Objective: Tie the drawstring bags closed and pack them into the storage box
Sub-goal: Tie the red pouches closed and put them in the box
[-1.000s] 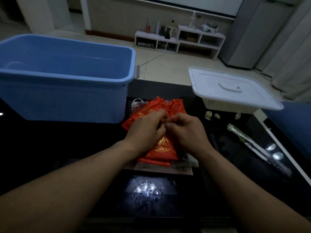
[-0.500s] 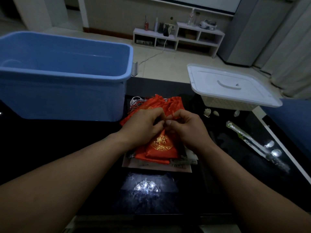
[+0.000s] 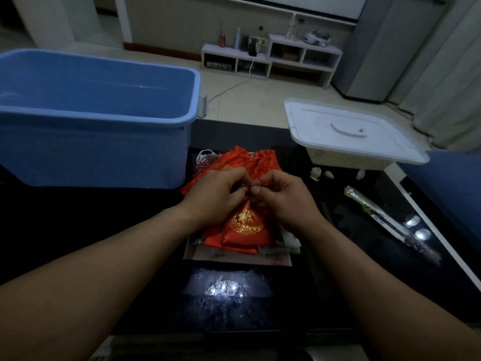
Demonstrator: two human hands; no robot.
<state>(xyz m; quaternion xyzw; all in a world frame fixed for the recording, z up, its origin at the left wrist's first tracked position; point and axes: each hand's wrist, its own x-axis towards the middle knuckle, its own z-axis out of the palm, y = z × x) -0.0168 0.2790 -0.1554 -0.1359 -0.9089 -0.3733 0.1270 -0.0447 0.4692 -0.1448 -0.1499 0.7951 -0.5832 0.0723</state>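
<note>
A red drawstring bag with gold embroidery (image 3: 243, 225) lies on top of a pile of red bags (image 3: 263, 162) on a dark glossy table. My left hand (image 3: 217, 198) and my right hand (image 3: 285, 198) meet over the bag's neck, fingers curled. Each pinches the thin red drawstring (image 3: 261, 181) at the bag's mouth. The neck itself is hidden under my fingers. The blue storage box (image 3: 104, 149) stands open at the left, just beside the pile.
A white lidded basket (image 3: 348, 131) stands at the right rear. Small pale shells (image 3: 316, 173) and a wrapped long stick (image 3: 377, 214) lie on the table's right side. Papers (image 3: 234, 256) lie under the bags. The table's white edge (image 3: 429, 222) runs along the right.
Both hands have stayed over the bag's neck, fingers shifting slightly on the drawstring. The view has tilted a little; the bag has not moved from the pile.
</note>
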